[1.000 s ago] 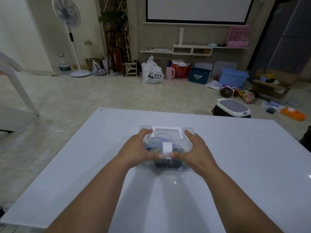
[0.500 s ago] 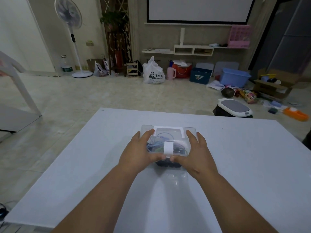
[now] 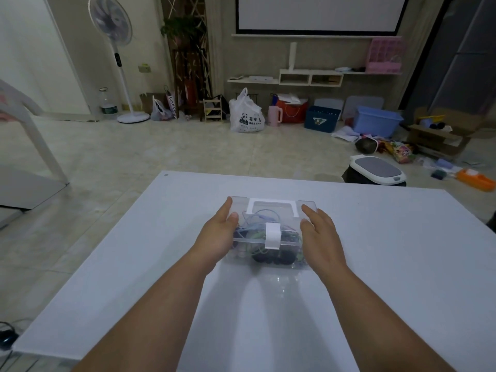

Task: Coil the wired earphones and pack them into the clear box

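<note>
The clear box (image 3: pixel 306 205) stands in the middle of the white table (image 3: pixel 402 264) with its lid down and a white latch (image 3: pixel 272 235) over the front edge. Coiled earphone cables (image 3: pixel 257 218) and dark items show through the plastic. My left hand (image 3: pixel 218 232) lies against the box's left side with straight fingers and its thumb on the lid. My right hand (image 3: pixel 320 232) sits along the right side, fingers straight and slightly spread; whether it touches the box is unclear.
Beyond the table's far edge lies a tiled floor with a white-lidded bin (image 3: pixel 377 171) at the right. Bags, crates and a fan (image 3: pixel 115 49) line the back wall. A white frame (image 3: pixel 29 124) stands at the left.
Both thumbs have left the white latch at the front. My hands have moved apart to the box's two sides with fingers straightened.
</note>
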Available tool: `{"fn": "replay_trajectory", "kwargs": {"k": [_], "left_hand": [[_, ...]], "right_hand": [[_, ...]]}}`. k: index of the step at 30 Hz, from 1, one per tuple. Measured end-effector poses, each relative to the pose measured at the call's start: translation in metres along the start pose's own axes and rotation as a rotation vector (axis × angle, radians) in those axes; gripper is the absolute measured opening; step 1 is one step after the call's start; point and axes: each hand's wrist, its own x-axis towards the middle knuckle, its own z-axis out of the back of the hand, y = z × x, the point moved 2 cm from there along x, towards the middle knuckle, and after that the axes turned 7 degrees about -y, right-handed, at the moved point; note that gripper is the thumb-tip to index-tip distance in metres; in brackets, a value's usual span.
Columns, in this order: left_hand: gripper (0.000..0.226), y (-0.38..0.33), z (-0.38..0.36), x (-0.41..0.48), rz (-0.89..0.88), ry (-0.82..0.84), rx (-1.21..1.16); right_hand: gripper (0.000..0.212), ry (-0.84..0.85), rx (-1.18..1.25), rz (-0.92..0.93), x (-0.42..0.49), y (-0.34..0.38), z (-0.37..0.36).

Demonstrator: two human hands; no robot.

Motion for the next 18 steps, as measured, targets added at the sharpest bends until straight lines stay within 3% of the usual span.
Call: {"fn": "replay_trajectory", "kwargs": {"k": [9,18], "left_hand": [[0.047,-0.004,-0.003,-0.003,-0.007,-0.034,0.059],[0.041,-0.009,0.003,0.000,-0.005,-0.118,-0.064]], "right_hand": [[0.044,-0.072,-0.008,-0.002,-0.001,-0.003,0.000],[0.044,-0.075,-0.043,-0.006,0.004,0.006,0.013]]}}
